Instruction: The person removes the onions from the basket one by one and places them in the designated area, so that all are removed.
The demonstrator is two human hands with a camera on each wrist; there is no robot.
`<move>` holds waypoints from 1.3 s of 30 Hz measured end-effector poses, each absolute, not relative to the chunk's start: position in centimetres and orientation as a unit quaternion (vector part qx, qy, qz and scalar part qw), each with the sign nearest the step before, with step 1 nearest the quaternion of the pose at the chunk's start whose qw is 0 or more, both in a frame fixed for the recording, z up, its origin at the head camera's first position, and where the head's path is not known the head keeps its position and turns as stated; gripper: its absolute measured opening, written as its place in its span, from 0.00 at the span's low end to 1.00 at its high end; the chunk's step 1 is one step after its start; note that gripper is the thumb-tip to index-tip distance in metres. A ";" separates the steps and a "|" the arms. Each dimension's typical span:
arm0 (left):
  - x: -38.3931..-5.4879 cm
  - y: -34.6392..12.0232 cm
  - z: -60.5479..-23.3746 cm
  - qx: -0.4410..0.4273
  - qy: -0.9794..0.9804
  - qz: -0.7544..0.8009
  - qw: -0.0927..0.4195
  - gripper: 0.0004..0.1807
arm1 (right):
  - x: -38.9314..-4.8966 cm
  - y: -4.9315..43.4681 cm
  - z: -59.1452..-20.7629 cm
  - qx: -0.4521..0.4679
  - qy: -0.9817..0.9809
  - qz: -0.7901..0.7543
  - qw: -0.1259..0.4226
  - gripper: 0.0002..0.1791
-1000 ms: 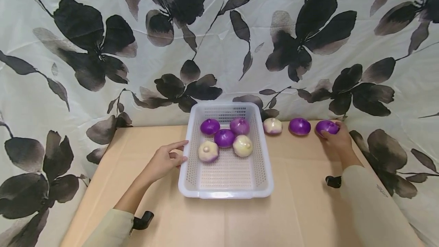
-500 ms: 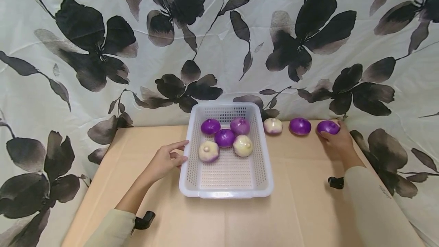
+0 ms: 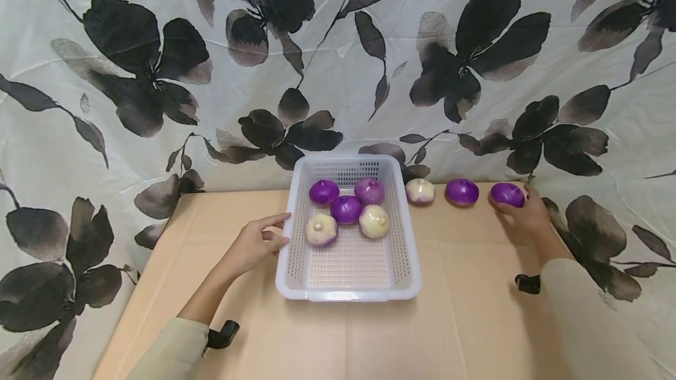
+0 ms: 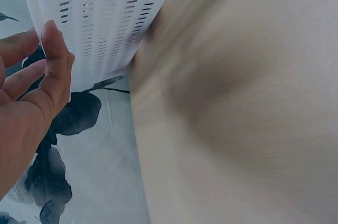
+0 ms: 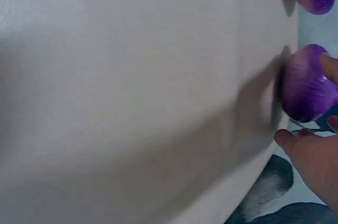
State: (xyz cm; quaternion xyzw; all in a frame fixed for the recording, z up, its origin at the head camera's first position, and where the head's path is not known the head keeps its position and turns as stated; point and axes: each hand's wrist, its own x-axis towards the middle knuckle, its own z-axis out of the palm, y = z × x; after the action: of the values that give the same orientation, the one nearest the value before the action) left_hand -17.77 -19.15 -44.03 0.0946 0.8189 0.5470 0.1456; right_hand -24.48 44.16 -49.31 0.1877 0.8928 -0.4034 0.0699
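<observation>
A white plastic basket (image 3: 348, 295) with perforated walls holds several onions, some purple and some whitish. My left hand (image 3: 256, 245) touches the basket's left rim with its fingertips; in the left wrist view one fingertip (image 4: 52, 31) lies against the outer wall. A purple onion (image 3: 507, 194) rests at the table's far edge on the right, with my right hand (image 3: 530, 216) around its right side. In the right wrist view, a finger of that hand touches the purple onion (image 5: 309, 84), while the thumb (image 5: 285, 138) appears apart from it.
Between the basket and the right hand, another purple onion (image 3: 462, 192) and a whitish onion (image 3: 420, 192) stand along the far edge of the tan table (image 3: 475, 309). Behind it hangs a floral-patterned cloth (image 3: 369, 75). Black wrist devices (image 3: 222, 334) sit on the forearms.
My right hand and forearm have shifted slightly right, and the purple onion by that hand has moved a little right too. My left hand and the basket stay in place.
</observation>
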 end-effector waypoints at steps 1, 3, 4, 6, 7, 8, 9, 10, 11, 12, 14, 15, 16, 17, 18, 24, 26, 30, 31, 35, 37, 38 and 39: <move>-17.8 -19.1 -44.0 0.094 0.818 0.548 0.146 0.33 | -24.4 44.2 -49.0 0.184 0.896 -0.399 0.066 0.54; -17.8 -19.1 -43.9 0.093 0.817 0.550 0.148 0.33 | -24.4 44.4 -48.4 0.170 0.909 -0.377 0.051 0.53; -17.8 -19.1 -43.9 0.093 0.817 0.550 0.149 0.33 | -24.4 44.5 -48.1 0.158 0.916 -0.366 0.042 0.53; -17.8 -19.1 -43.9 0.092 0.817 0.550 0.148 0.33 | -24.4 44.5 -47.2 0.132 0.929 -0.345 0.021 0.52; -17.8 -19.0 -44.0 0.091 0.816 0.551 0.148 0.33 | -24.4 44.4 -46.7 0.119 0.933 -0.340 0.010 0.51; -17.9 -19.0 -44.0 0.090 0.817 0.550 0.148 0.33 | -24.4 44.2 -46.2 0.105 0.936 -0.335 0.000 0.51; -17.9 -19.0 -44.0 0.090 0.817 0.551 0.148 0.33 | -24.3 44.0 -45.6 0.093 0.939 -0.332 -0.008 0.51; -17.9 -19.1 -44.1 0.090 0.817 0.551 0.147 0.33 | -24.2 43.7 -45.0 0.082 0.939 -0.333 -0.015 0.50; -17.9 -19.1 -44.1 0.089 0.817 0.551 0.146 0.33 | -24.1 43.4 -44.5 0.073 0.940 -0.332 -0.022 0.51; -17.9 -19.0 -44.1 0.089 0.816 0.552 0.146 0.33 | -24.1 42.9 -44.0 0.064 0.941 -0.331 -0.028 0.51; -17.9 -19.1 -44.1 0.090 0.816 0.551 0.146 0.33 | -24.0 42.0 -42.9 0.046 0.941 -0.334 -0.034 0.51; -17.9 -19.1 -44.1 0.090 0.817 0.551 0.146 0.33 | -24.0 41.4 -42.4 0.036 0.941 -0.335 -0.036 0.51; -17.9 -19.1 -44.1 0.091 0.817 0.550 0.146 0.33 | -24.0 40.7 -42.0 0.026 0.940 -0.337 -0.036 0.51; -17.9 -19.1 -44.1 0.090 0.818 0.549 0.146 0.33 | -24.0 39.9 -41.6 0.016 0.941 -0.336 -0.033 0.51; -17.9 -19.1 -44.2 0.090 0.819 0.547 0.146 0.33 | -24.0 39.1 -41.2 0.006 0.942 -0.336 -0.026 0.51; -17.9 -19.4 -44.1 0.089 0.822 0.542 0.148 0.33 | -24.1 33.7 -39.5 -0.075 0.942 -0.328 0.000 0.49; -17.9 -19.4 -44.1 0.090 0.822 0.543 0.148 0.33 | -24.2 32.0 -39.2 -0.108 0.937 -0.332 -0.005 0.47; -17.9 -19.5 -44.2 0.093 0.821 0.545 0.146 0.33 | -24.4 28.8 -38.9 -0.172 0.928 -0.330 -0.003 0.43; -17.9 -19.5 -44.3 0.093 0.820 0.545 0.146 0.33 | -24.5 28.1 -38.8 -0.187 0.927 -0.325 0.001 0.42; -17.9 -19.4 -44.3 0.093 0.821 0.543 0.147 0.33 | -24.9 25.2 -38.3 -0.230 0.919 -0.317 0.035 0.39; -17.9 -19.4 -44.2 0.095 0.823 0.541 0.145 0.33 | -25.2 23.8 -38.0 -0.252 0.917 -0.305 0.052 0.38; -17.9 -19.4 -44.2 0.096 0.823 0.540 0.144 0.33 | -25.3 23.2 -37.9 -0.261 0.916 -0.297 0.065 0.36; -17.9 -19.3 -44.2 0.097 0.824 0.539 0.143 0.33 | -25.5 22.6 -37.8 -0.272 0.916 -0.285 0.078 0.35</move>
State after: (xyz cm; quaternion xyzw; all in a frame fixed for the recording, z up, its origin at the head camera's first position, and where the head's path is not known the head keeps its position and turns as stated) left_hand -17.88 -19.35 -44.18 0.0971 0.8241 0.5394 0.1431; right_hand -25.51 22.60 -37.80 -0.2722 0.9158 -0.2849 0.0784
